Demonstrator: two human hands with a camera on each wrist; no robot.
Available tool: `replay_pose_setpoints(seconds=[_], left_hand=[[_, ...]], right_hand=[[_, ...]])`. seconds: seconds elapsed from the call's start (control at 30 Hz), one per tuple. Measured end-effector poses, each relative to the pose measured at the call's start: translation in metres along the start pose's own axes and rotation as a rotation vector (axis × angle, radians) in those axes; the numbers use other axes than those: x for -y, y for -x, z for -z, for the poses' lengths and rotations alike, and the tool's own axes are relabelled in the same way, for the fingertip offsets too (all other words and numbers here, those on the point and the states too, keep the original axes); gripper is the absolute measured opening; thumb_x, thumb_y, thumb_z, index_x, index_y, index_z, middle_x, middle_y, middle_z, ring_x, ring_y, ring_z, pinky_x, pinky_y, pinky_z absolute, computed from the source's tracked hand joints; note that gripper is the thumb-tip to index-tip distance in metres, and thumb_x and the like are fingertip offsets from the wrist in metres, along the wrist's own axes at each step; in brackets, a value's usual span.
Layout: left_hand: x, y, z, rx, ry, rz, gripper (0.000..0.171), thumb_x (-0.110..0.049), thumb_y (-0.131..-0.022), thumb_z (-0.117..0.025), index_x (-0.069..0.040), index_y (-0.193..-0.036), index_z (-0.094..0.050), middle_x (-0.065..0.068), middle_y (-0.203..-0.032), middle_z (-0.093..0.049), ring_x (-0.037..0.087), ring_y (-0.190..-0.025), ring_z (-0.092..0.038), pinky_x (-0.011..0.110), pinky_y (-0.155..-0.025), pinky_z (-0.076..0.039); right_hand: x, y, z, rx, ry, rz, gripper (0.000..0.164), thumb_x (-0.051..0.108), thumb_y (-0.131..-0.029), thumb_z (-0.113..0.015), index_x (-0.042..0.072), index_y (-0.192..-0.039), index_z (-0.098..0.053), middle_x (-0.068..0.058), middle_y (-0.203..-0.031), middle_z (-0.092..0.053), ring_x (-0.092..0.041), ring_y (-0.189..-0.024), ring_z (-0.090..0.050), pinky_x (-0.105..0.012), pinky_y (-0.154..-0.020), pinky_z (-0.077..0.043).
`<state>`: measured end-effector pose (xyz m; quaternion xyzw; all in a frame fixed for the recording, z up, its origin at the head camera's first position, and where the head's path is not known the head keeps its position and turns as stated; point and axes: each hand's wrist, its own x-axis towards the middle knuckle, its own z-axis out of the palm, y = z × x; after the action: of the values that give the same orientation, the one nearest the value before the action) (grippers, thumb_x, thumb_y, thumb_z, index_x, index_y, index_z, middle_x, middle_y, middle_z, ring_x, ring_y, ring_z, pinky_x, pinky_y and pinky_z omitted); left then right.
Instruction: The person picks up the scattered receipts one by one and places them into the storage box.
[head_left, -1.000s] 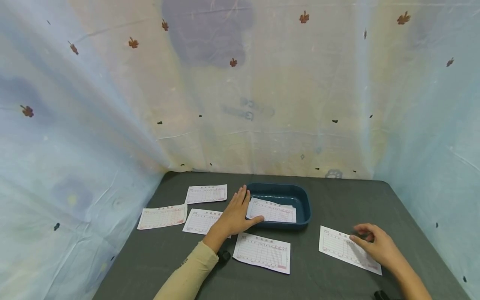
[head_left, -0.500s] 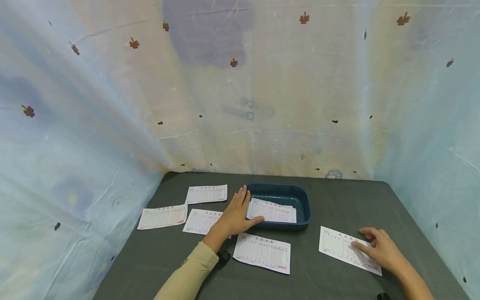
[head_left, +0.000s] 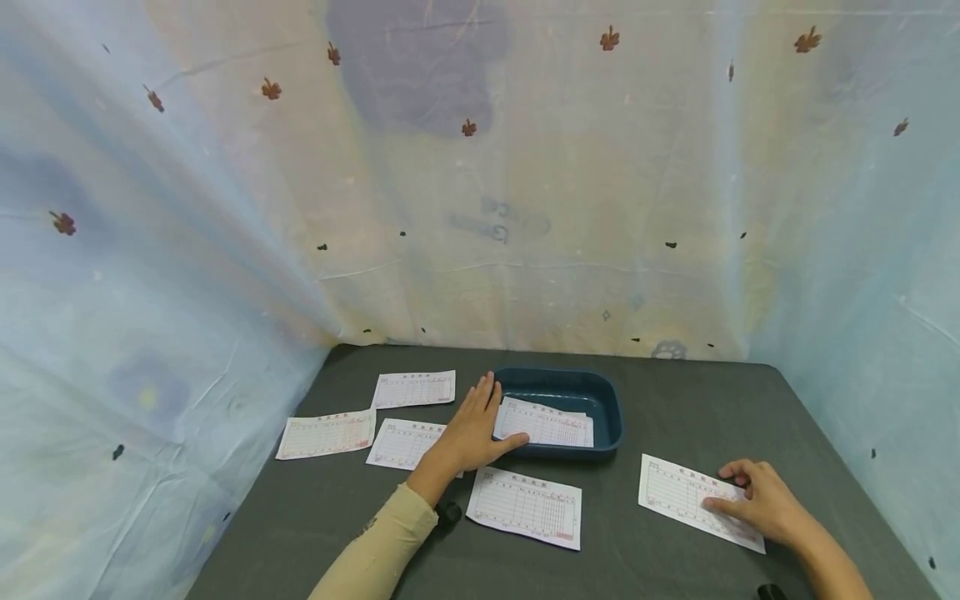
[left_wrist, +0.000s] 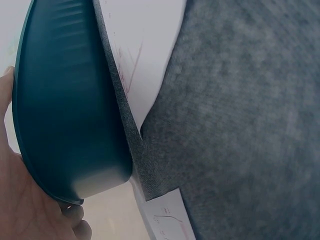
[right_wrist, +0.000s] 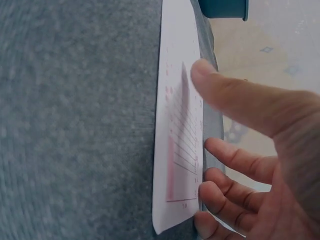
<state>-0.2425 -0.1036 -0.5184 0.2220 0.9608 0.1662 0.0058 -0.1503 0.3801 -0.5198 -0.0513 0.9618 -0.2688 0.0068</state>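
My left hand [head_left: 471, 427] rests at the near-left corner of a dark teal tray [head_left: 611, 408], fingers straight along its left rim and thumb on the front rim. In the left wrist view, fingertips show below the tray's edge. Printed paper slips [head_left: 546, 423] lie stacked in the tray. Over at the right, my right hand [head_left: 765, 502] hovers at a single printed slip [head_left: 686, 496] lying flat on the table. In the right wrist view, the thumb [right_wrist: 235, 97] stands above that slip, its shadow falling on the paper. The other fingers [right_wrist: 240, 160] are loosely bent at the slip's far edge.
Near the tray's front lies another printed slip [head_left: 525, 508]. Several more, including a red-printed slip [head_left: 326, 435] and a back slip [head_left: 414, 389], lie left of the tray. The dark grey table [head_left: 690, 417] meets a patterned curtain [head_left: 555, 208] behind and at the sides.
My right hand has shifted slightly right and downward over the slip, its fingers now at the far edge. The left hand and tray stay in place.
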Motion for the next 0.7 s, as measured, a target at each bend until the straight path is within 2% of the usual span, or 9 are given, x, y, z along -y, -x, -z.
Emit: replay_pose_setpoints(seconds=[0.23,0.5,0.7], left_hand=[[0.0006,-0.0003,-0.0022,0.006,-0.006,0.009,0.117,-0.086,-0.097,-0.045,-0.002,-0.172,-0.013,0.015,-0.181,0.001,0.029,-0.167,0.000,0.050,-0.135,-0.012],[0.0012,-0.0007,-0.0031,0.003,-0.012,0.013,0.118,-0.088,-0.096,-0.042,-0.002,-0.172,-0.012,0.015,-0.181,0.001,0.028,-0.167,0.002,0.050,-0.135,-0.011],[0.0009,-0.0005,-0.0032,0.006,-0.011,0.012,0.118,-0.087,-0.097,-0.043,-0.002,-0.172,-0.012,0.015,-0.181,0.002,0.029,-0.167,0.001,0.051,-0.134,-0.012]], right_hand=[[0.0017,-0.0004,-0.0023,-0.016,0.014,0.011,0.044,0.024,-0.082,-0.096,0.001,-0.104,-0.067,-0.011,-0.103,-0.054,-0.022,-0.094,-0.045,-0.029,-0.071,-0.040],[0.0030,-0.0008,-0.0029,-0.003,0.028,0.002,0.043,0.025,-0.082,-0.096,0.003,-0.102,-0.065,-0.012,-0.104,-0.055,-0.022,-0.095,-0.046,-0.030,-0.071,-0.041],[0.0045,0.0011,-0.0009,0.001,0.046,-0.022,0.045,0.031,-0.083,-0.095,0.007,-0.102,-0.062,-0.014,-0.108,-0.058,-0.030,-0.100,-0.053,-0.042,-0.077,-0.041]])
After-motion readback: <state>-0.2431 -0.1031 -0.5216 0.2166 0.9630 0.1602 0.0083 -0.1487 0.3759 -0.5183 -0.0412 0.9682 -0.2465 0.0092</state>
